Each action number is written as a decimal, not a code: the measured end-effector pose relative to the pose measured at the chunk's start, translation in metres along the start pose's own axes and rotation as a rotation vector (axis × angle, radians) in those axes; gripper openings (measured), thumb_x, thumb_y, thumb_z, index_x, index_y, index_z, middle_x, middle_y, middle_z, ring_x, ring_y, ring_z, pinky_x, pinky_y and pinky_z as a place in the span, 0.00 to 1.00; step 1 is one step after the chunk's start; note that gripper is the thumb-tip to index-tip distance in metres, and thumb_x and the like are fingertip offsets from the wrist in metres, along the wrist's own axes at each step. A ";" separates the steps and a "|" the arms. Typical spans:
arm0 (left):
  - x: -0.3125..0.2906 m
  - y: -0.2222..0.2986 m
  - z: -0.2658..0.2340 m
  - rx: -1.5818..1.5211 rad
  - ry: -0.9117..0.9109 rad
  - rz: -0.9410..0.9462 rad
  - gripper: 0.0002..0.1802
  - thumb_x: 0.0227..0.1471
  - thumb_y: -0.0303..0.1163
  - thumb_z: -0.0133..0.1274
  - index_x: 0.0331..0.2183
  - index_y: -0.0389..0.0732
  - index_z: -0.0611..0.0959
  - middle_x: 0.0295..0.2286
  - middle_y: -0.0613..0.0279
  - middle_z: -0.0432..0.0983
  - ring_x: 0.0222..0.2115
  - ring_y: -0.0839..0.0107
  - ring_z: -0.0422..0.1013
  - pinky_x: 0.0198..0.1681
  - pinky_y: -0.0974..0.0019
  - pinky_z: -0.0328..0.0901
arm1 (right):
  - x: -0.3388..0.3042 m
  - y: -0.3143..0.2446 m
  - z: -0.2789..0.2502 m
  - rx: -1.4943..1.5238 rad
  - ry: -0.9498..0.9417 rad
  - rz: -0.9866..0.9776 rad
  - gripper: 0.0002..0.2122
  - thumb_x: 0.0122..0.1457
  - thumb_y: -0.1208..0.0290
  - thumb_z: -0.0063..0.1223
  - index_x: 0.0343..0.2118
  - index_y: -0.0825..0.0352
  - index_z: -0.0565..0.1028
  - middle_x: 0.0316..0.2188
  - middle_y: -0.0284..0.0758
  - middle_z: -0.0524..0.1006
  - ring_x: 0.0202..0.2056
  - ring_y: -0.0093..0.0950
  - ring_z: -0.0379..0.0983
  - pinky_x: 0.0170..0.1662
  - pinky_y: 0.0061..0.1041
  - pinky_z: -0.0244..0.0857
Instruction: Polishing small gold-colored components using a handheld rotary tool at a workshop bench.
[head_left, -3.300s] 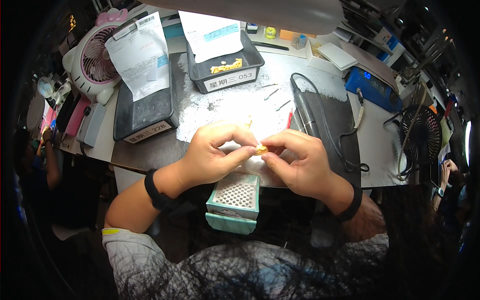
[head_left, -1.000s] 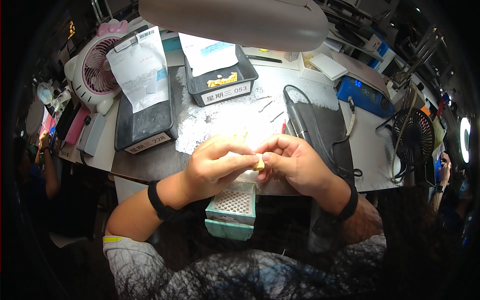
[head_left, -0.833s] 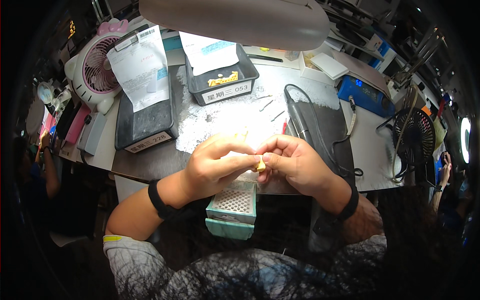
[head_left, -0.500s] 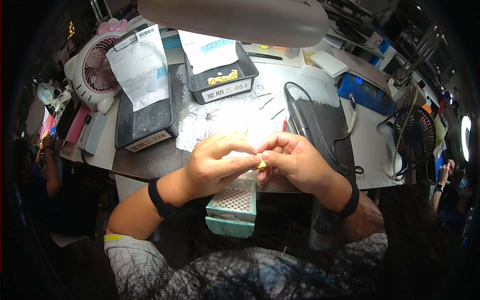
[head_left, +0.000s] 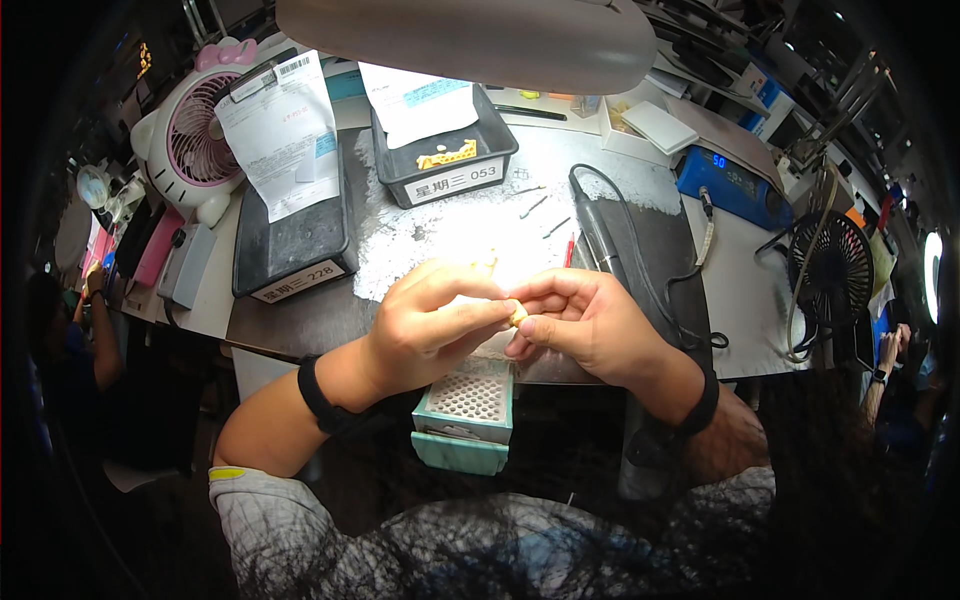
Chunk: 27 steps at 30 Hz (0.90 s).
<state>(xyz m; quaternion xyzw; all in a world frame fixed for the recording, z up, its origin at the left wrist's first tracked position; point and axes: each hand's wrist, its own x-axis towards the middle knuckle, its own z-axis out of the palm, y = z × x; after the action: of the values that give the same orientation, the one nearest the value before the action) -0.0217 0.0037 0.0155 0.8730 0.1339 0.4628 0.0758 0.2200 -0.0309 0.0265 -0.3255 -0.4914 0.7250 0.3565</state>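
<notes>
A small yellow piece (head_left: 518, 314) sits between the fingertips of both hands, over the near edge of the bench. My left hand (head_left: 425, 315) pinches it from the left with thumb and index finger. From the right, my right hand (head_left: 605, 325) closes its thumb and fingers on the same piece. Its exact kind is too small to tell, and the fingers cover part of it. Just beyond my left hand, another pale yellow thing (head_left: 487, 261) shows in part on the bright bench top. Below the hands juts a green drawer-like box (head_left: 462, 454) with a perforated white top.
Beyond the hands stands a black tray (head_left: 498, 140) with yellow pieces (head_left: 447, 154) and a paper. Another black tray (head_left: 295, 245) with a clipped sheet is at left, near a pink fan (head_left: 197, 125). A corded handpiece (head_left: 598, 240), blue control box (head_left: 735, 188) and black fan (head_left: 830, 255) are at right.
The yellow piece has turned and risen slightly between my fingertips. My right fingers have shifted their hold a little. The trays and tools stay where they were.
</notes>
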 end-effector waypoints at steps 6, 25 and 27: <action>0.001 0.001 0.001 -0.023 0.005 -0.003 0.18 0.43 0.21 0.72 0.40 0.40 0.89 0.38 0.59 0.83 0.35 0.62 0.79 0.37 0.62 0.72 | -0.001 0.004 -0.001 -0.030 -0.013 -0.020 0.14 0.68 0.76 0.58 0.54 0.75 0.74 0.43 0.41 0.82 0.41 0.28 0.83 0.45 0.28 0.79; 0.004 0.003 -0.001 -0.002 -0.027 -0.026 0.17 0.44 0.22 0.71 0.39 0.41 0.88 0.36 0.62 0.81 0.33 0.61 0.78 0.36 0.60 0.72 | 0.001 0.011 0.002 0.002 -0.036 -0.049 0.15 0.70 0.75 0.56 0.56 0.73 0.71 0.46 0.40 0.82 0.44 0.27 0.82 0.48 0.26 0.77; 0.004 0.003 -0.001 -0.006 -0.037 -0.052 0.17 0.44 0.22 0.71 0.39 0.41 0.88 0.36 0.63 0.81 0.34 0.61 0.78 0.37 0.60 0.72 | 0.002 0.010 0.003 0.006 -0.016 -0.027 0.14 0.70 0.74 0.56 0.55 0.72 0.70 0.46 0.40 0.82 0.45 0.26 0.82 0.49 0.26 0.77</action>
<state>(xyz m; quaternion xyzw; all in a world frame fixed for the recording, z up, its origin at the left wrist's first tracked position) -0.0200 0.0017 0.0198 0.8774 0.1539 0.4448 0.0929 0.2145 -0.0337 0.0178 -0.3119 -0.4963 0.7240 0.3635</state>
